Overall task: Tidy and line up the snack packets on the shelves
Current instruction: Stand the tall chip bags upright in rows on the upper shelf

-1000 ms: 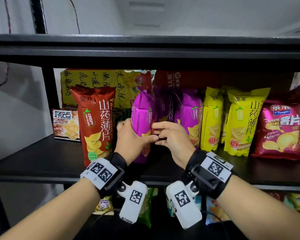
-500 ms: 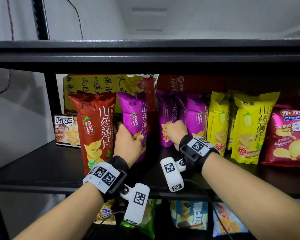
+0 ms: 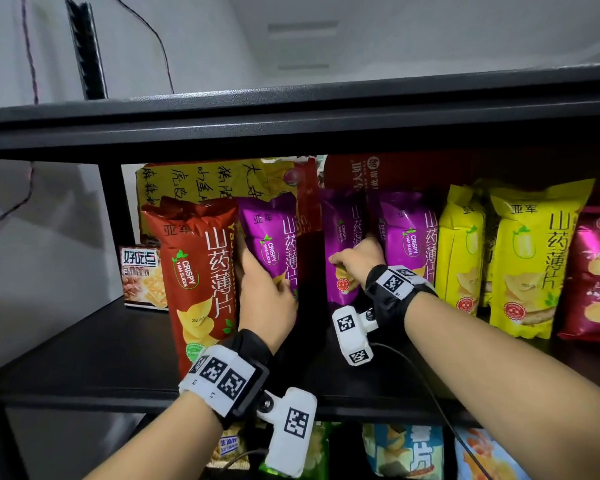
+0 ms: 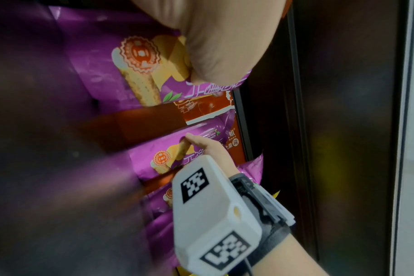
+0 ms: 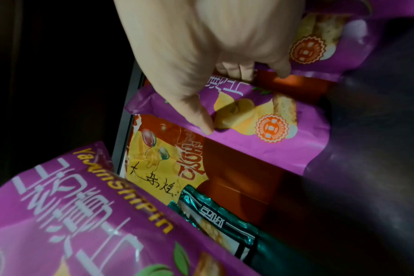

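Observation:
On the black shelf (image 3: 84,358) stand three purple yam-slice packets in a row. My left hand (image 3: 264,292) grips the left purple packet (image 3: 274,237) by its lower edge, thumb on the front, beside a tall red packet (image 3: 198,271). In the left wrist view the left hand (image 4: 225,46) presses on the packet (image 4: 121,61). My right hand (image 3: 355,261) holds the middle purple packet (image 3: 340,233), fingers curled round its right side, thumb on its front. The right wrist view shows the right hand (image 5: 201,56) on that packet (image 5: 260,121). The third purple packet (image 3: 409,233) stands just to the right.
Two yellow packets (image 3: 530,258) and a dark red chips bag (image 3: 596,271) stand further right. A small cracker box (image 3: 139,275) sits far left. Large yellow and red bags (image 3: 201,181) lean at the back. A green packet (image 5: 213,214) lies behind. More snacks fill the lower shelf (image 3: 406,448).
Both hands were together on one purple packet. My left hand has stood it upright beside the red packet, and my right hand has moved right onto the middle purple packet.

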### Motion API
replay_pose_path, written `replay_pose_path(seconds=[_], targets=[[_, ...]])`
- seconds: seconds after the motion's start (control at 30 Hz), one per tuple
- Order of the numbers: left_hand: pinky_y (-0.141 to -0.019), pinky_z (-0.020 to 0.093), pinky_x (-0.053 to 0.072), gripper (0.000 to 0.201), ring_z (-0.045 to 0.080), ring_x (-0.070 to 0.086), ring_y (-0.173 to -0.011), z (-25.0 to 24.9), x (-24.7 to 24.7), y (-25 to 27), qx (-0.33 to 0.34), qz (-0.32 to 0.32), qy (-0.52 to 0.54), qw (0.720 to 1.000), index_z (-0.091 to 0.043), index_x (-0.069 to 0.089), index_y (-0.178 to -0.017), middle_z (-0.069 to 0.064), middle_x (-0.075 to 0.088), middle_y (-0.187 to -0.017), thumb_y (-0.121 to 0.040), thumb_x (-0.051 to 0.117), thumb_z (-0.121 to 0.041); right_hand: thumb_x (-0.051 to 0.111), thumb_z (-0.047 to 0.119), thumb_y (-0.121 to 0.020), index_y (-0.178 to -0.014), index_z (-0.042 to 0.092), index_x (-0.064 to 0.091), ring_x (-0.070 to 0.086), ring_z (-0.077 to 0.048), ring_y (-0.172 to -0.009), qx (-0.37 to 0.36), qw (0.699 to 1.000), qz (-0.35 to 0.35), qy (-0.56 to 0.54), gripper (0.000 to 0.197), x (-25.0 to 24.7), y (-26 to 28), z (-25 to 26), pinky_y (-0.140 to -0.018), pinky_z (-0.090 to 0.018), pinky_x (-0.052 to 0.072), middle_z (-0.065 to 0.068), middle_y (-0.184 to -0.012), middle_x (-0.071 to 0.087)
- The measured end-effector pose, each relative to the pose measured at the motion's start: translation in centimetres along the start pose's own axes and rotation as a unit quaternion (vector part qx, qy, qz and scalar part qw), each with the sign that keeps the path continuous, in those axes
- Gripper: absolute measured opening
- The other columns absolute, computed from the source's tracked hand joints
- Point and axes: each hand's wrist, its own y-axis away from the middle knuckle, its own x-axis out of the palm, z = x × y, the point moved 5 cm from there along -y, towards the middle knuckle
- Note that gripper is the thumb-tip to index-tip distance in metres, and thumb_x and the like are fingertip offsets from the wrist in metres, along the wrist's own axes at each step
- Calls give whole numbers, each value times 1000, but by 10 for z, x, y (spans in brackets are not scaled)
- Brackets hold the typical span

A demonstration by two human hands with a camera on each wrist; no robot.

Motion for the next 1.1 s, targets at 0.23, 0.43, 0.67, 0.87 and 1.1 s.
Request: replay_pose_path(seconds=[0.23, 0.43, 0.67, 0.87, 1.1], targets=[[-112, 27, 28, 107, 6, 35, -128, -19, -3, 4, 76, -37, -36, 996, -29, 8, -157, -2, 30, -142, -77, 63, 16, 86, 18, -63, -89, 8, 69, 64, -13, -56, -56, 998, -13, 40, 33, 3, 1, -3, -38, -15, 42, -7, -81, 73], [-105, 17, 33, 110, 4, 43, -118, -15, 0, 1, 51, -12, -21, 998, -26, 5, -159, -3, 29, -140, -74, 59, 20, 86, 15, -62, -107, 0, 59, 70, -26, -75, -40, 999, 3, 4, 55, 2, 11, -3, -49, -31, 56, -14, -92, 71], [-105, 4, 21, 105, 10, 33, -134, -18, -5, 11, 44, -16, -59, 997, -13, -3, -159, 16, 25, -154, -79, 59, 15, 88, 27, -62, -104, 2, 66, 69, -32, -92, -76, 995, 58, 31, 53, -10, 36, -2, -84, -46, 57, -13, -98, 72], [-116, 9, -11, 96, 14, -13, -153, -44, -4, 42, 151, 22, -99, 983, -3, -9, -157, 11, -10, -167, -91, 59, 5, 89, 19, -64, -92, 8, 74, 72, -26, -87, -92, 993, 74, -4, 35, -30, 71, 4, -86, -46, 57, -7, -90, 76], [-117, 23, 16, 104, 2, 14, -149, -75, 10, 46, 41, 88, 101, 990, -23, 8, -160, -7, 15, -166, -83, 70, -56, 81, 34, -61, -125, 13, 57, 68, -20, -106, -88, 980, 137, -113, 71, -55, 106, 20, -98, -51, 51, -3, -113, 72]])
